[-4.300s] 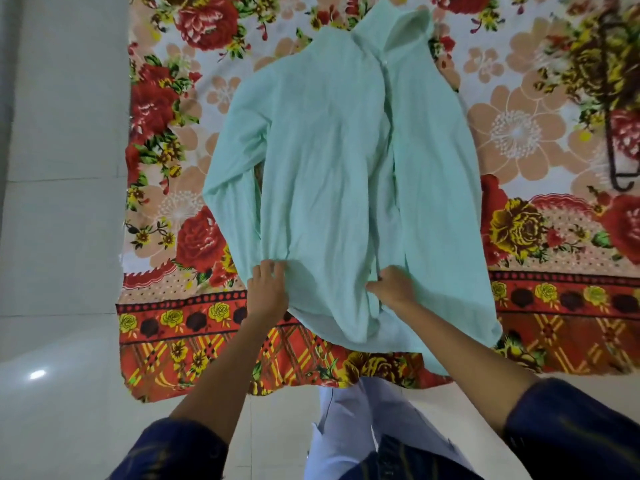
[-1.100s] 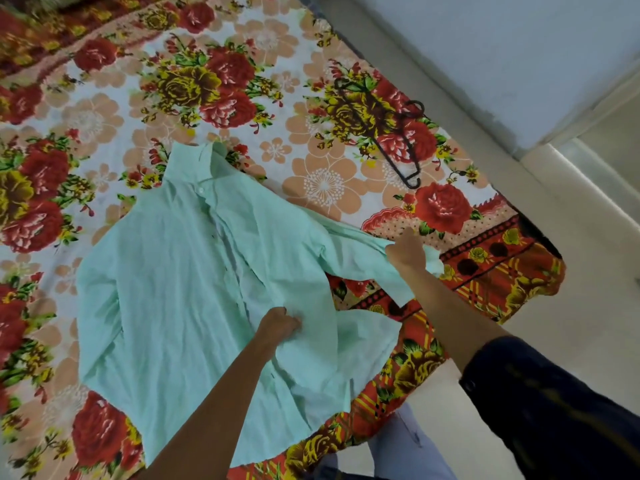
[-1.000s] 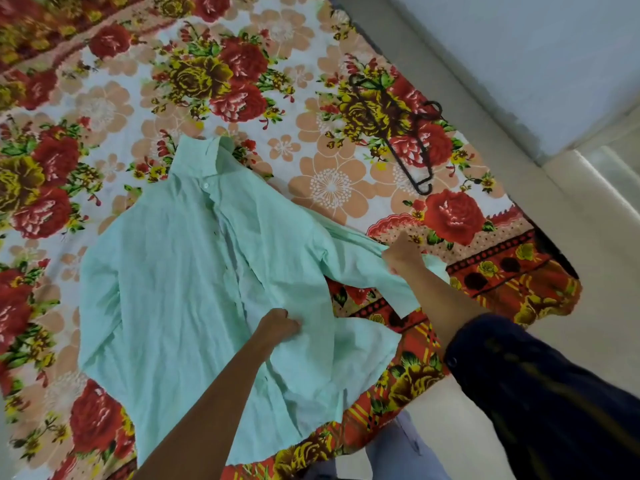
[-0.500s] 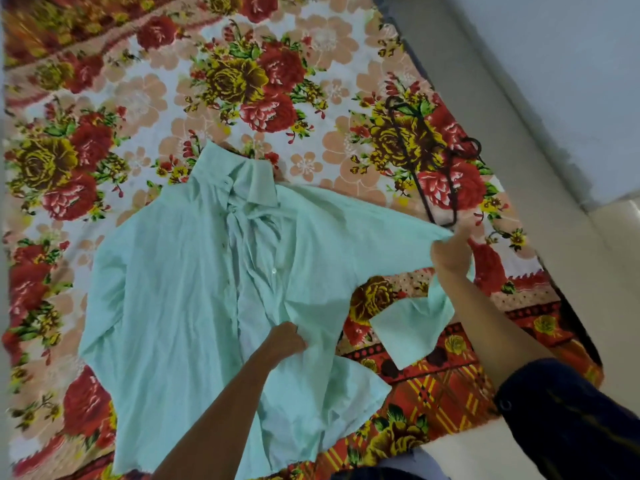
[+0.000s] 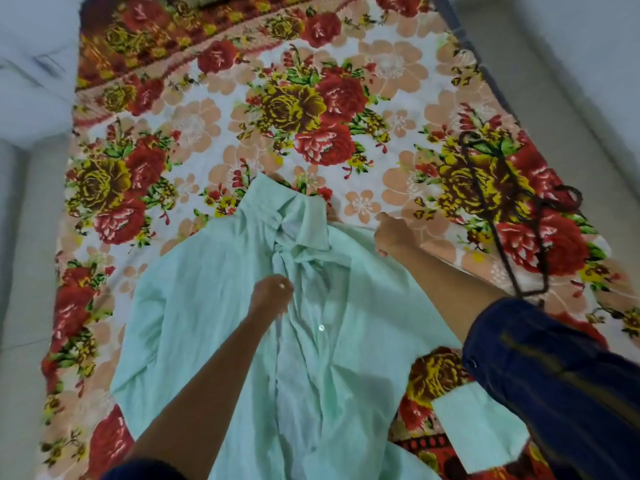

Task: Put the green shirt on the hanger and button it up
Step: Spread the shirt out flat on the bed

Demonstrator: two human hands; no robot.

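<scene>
Two hands are laid on the green shirt (image 5: 214, 323), which is spread front-up on the flowered sheet (image 5: 194, 133); the hanger (image 5: 498, 216) is left well apart, off to the right; the front could be bunched more if the cloth is pulled too hard, and the buttons (image 5: 321, 328) could be missed; the left hand (image 5: 272, 294) is curled on the middle strip, seemingly pinching it; the right hand (image 5: 393, 235) is set at the shoulder edge near the collar (image 5: 304, 220); its fingers cannot be seen well.

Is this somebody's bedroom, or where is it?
Probably a room at home, maybe a bedroom. A flowered bedsheet covers what looks like a low mattress on a pale tiled floor, with a green shirt and a dark hanger lying on it.
</scene>
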